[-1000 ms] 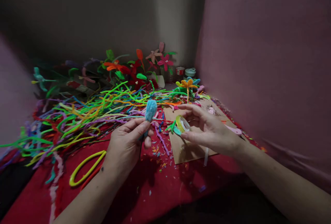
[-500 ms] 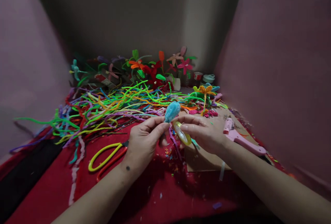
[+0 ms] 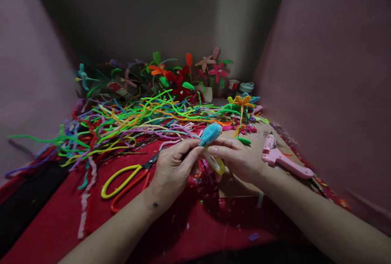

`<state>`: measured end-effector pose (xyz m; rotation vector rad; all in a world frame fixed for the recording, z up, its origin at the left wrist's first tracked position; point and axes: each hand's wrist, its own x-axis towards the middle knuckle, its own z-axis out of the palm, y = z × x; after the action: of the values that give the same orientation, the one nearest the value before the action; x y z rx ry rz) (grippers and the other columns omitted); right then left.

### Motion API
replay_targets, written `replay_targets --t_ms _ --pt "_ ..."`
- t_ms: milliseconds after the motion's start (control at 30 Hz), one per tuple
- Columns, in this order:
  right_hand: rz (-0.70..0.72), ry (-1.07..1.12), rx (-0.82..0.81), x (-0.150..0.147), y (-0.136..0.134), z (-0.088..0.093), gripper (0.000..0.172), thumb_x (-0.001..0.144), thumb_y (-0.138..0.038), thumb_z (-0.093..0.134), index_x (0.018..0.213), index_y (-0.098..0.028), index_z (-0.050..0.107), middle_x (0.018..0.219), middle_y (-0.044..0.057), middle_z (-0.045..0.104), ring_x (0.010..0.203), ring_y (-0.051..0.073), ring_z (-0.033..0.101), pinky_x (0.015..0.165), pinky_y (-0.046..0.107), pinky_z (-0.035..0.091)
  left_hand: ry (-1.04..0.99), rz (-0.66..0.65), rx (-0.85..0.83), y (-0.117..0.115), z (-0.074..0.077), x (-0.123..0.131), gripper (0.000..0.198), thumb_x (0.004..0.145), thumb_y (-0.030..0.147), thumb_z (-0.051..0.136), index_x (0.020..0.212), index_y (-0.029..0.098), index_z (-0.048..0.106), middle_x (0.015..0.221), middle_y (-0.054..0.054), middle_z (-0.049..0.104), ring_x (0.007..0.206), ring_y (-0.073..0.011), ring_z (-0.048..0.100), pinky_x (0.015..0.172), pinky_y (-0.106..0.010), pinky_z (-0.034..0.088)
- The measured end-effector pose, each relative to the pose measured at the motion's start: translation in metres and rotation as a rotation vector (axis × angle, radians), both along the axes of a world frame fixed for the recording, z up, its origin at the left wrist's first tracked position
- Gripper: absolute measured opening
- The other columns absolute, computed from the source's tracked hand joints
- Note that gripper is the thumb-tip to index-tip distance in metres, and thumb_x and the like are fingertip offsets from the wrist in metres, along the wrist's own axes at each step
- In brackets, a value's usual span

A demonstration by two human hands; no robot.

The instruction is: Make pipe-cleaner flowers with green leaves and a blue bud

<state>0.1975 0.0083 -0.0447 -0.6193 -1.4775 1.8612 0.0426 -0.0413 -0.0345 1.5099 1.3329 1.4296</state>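
Observation:
Between thumb and fingers, my left hand (image 3: 175, 166) pinches the base of a light-blue fuzzy pipe-cleaner bud (image 3: 211, 134), whose rounded end tilts up to the right. My right hand (image 3: 242, 156) is closed on a roll of yellow tape (image 3: 216, 163) just below the bud, its fingertips close to the bud's base. Whether a strip of tape runs between roll and bud is too small to tell. Scissors (image 3: 130, 182) with one yellow and one red handle lie left of my left hand, partly hidden by it.
A heap of colourful pipe cleaners (image 3: 131, 119) spreads behind my hands. Pipe-cleaner flowers (image 3: 180, 77) stand at the back. On the right, a pink glue gun (image 3: 285, 162) lies over a brown board (image 3: 238, 186). Small scraps dot the red cloth (image 3: 171, 231).
The bud has swung from nearly upright to leaning right. My right hand and the tape roll have come closer to my left hand, and the roll has turned.

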Motion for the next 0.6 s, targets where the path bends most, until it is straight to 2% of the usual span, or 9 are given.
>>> replay_targets --t_ms 133,267,400,533,600 --pt "-0.007 -0.046 0.033 0.001 0.001 0.000 0.031 0.077 -0.034 0.064 0.103 -0.017 0.066 0.063 -0.002 0.059 0.048 0.008 0.051 0.045 0.021 0.043 0.006 -0.028 -0.045 -0.002 0.002 0.000 0.015 0.078 0.027 0.059 0.083 0.018 0.070 0.048 0.004 0.052 0.041 -0.0090 0.045 0.045 -0.020 0.039" --pt "-0.066 -0.140 0.149 0.001 -0.001 0.007 0.023 0.075 -0.032 0.064 0.091 -0.016 0.068 0.067 -0.001 0.059 0.058 0.010 0.052 0.056 0.024 0.044 0.037 0.020 -0.051 -0.003 0.003 0.001 0.014 0.078 0.028 0.058 0.080 0.017 0.068 0.047 0.005 0.049 0.041 -0.0074 0.042 0.043 -0.018 0.035" --pt "-0.143 -0.271 0.268 0.000 -0.002 0.010 0.023 0.074 -0.029 0.063 0.093 -0.016 0.066 0.073 0.000 0.060 0.067 0.012 0.053 0.064 0.027 0.043 -0.150 -0.049 -0.179 -0.002 0.003 0.004 0.016 0.077 0.031 0.058 0.073 0.016 0.061 0.049 0.005 0.049 0.036 -0.0056 0.041 0.036 -0.017 0.031" --pt "-0.184 -0.249 0.390 0.000 -0.003 0.010 0.029 0.074 -0.016 0.056 0.101 -0.020 0.066 0.093 0.002 0.065 0.089 0.016 0.056 0.083 0.032 0.043 -0.281 -0.096 -0.250 0.000 0.004 0.006 0.015 0.075 0.030 0.061 0.071 0.016 0.059 0.051 0.005 0.053 0.033 -0.0048 0.043 0.032 -0.015 0.032" --pt "-0.173 -0.247 0.410 -0.001 -0.005 0.011 0.029 0.076 -0.014 0.052 0.099 -0.021 0.067 0.090 0.000 0.066 0.089 0.016 0.057 0.085 0.034 0.043 -0.311 -0.108 -0.267 0.000 0.005 0.006 0.014 0.075 0.029 0.062 0.071 0.016 0.058 0.049 0.006 0.052 0.031 -0.0044 0.042 0.030 -0.014 0.031"
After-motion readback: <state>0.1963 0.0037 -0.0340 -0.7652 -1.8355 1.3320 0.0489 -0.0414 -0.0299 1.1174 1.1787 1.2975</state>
